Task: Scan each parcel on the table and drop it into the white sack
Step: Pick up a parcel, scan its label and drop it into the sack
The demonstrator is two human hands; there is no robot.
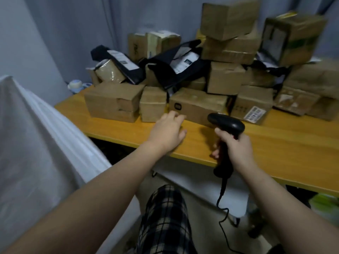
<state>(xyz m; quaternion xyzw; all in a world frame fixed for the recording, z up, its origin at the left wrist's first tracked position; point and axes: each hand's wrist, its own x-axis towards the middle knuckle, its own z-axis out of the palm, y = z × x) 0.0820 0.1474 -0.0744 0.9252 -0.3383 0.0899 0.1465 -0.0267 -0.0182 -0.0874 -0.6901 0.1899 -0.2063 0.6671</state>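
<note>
Several brown cardboard parcels and black mailer bags (176, 65) are heaped on the wooden table (286, 143). My left hand (167, 132) hovers over the table edge, empty, with its fingers loosely bent and their tips close to a long box (198, 105) in the front row. My right hand (234, 145) grips the handle of a black barcode scanner (226, 123), whose head points toward that box. The scanner's cable hangs down below the table. The white sack (33, 140) stands at the left, beside the table.
More boxes are stacked high at the back right (229, 19). A small box (153, 105) and a wide box (112, 101) sit left of the long one. A white stool (203, 189) stands under the table, and my checked trouser leg (165, 220) shows below.
</note>
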